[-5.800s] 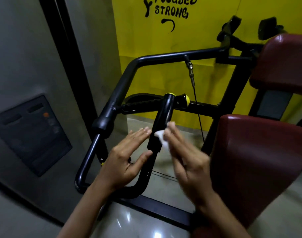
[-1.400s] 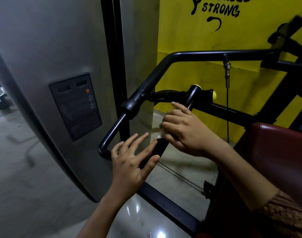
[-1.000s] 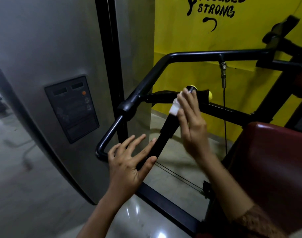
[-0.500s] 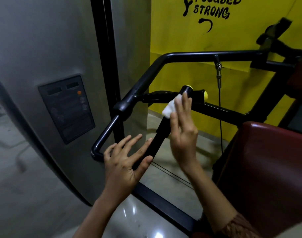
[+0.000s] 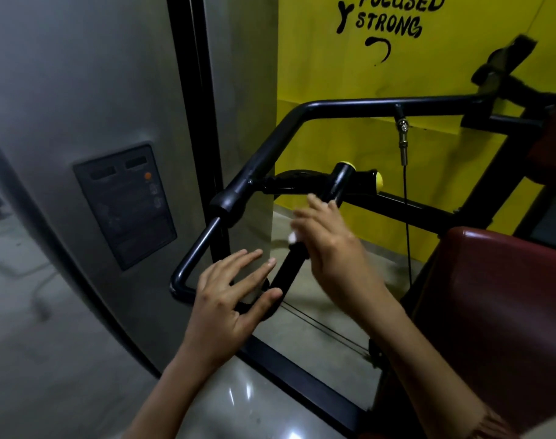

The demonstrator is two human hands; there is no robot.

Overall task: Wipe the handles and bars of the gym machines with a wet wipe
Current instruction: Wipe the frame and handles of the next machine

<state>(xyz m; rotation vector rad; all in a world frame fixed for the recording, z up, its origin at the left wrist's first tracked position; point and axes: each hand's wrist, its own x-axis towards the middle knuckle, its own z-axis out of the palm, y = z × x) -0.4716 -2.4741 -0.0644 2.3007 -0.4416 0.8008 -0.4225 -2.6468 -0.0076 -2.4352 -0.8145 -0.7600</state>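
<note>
Showing the cleaning of one upright handle [image 5: 314, 236] on a gym machine: a black cylindrical grip, tilted so that its top leans to the right, capped in yellow at the upper end and curving at its lower end into a black U-shaped bar [image 5: 194, 248]. A second, horizontal grip [image 5: 362, 182] with its own yellow cap crosses just behind the top of the first. A longer black bar [image 5: 381, 106] runs overhead toward the machine's frame on the right.

Right hand [image 5: 330, 245]: fingers curled around the middle of the upright handle, pressing a white wet wipe [image 5: 293, 237] against it; only a small corner of the wipe shows at the left of the fingers, and the hand is motion-blurred. Left hand [image 5: 235, 299]: fingers spread and loose, holding nothing, its thumb lying against the lower bend of the handle and its fingertips beside the shaft.

Edges and room: left of the bars stands a grey wall with a dark panel [image 5: 124, 204] and a black vertical frame post [image 5: 203, 122], close to the U-shaped bar. A maroon seat pad [image 5: 498, 312] borders the right forearm on the right. A thin cable [image 5: 404, 217] hangs from a metal fitting on the overhead bar, behind the handle. Beyond lies a yellow wall [image 5: 349, 74] with black lettering. Open space remains inside the loop of the bars and above the glossy floor [image 5: 238, 400] below the hands.
</note>
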